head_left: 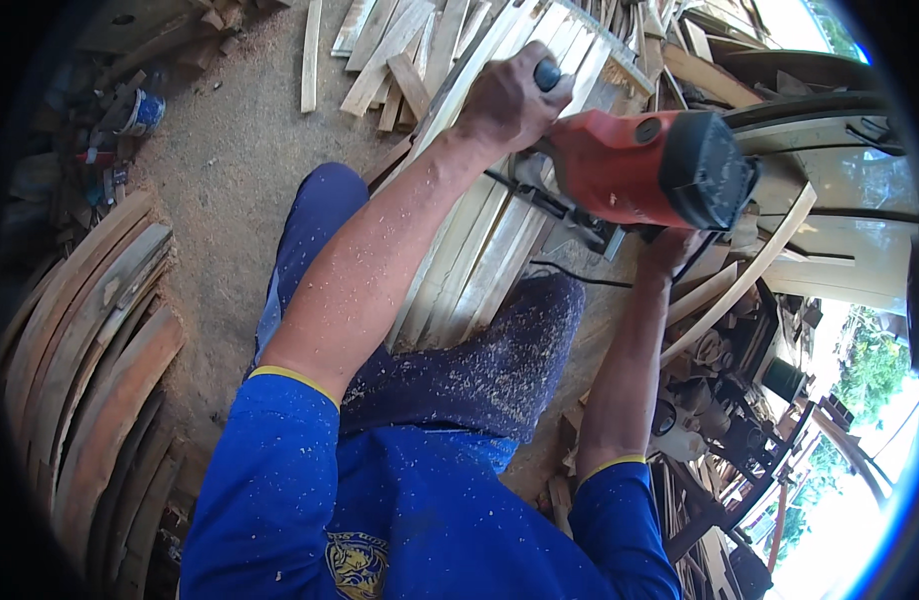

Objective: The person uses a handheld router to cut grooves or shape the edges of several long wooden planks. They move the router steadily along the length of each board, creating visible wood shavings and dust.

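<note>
A red and black router (630, 170) tilts over a slatted wooden panel (480, 225), its black cap toward the right. My left hand (510, 100) is closed around the router's side handle, whose dark rounded knob pokes out by the thumb. On the far side of the motor, my right hand (677, 245) grips the tool low down; its fingers are mostly hidden behind the body. The panel is made of pale strips laid side by side and runs away from between my knees. A black cord (580, 275) loops beneath the router. Wood chips speckle my arms and trousers.
Curved planks (100, 350) are stacked on the left. Loose wood strips (405, 60) lie on the dusty ground ahead, with more offcuts beyond the panel. At right stand a pale curved panel (850, 250), a long bent strip (755, 270) and cluttered machinery (720, 410).
</note>
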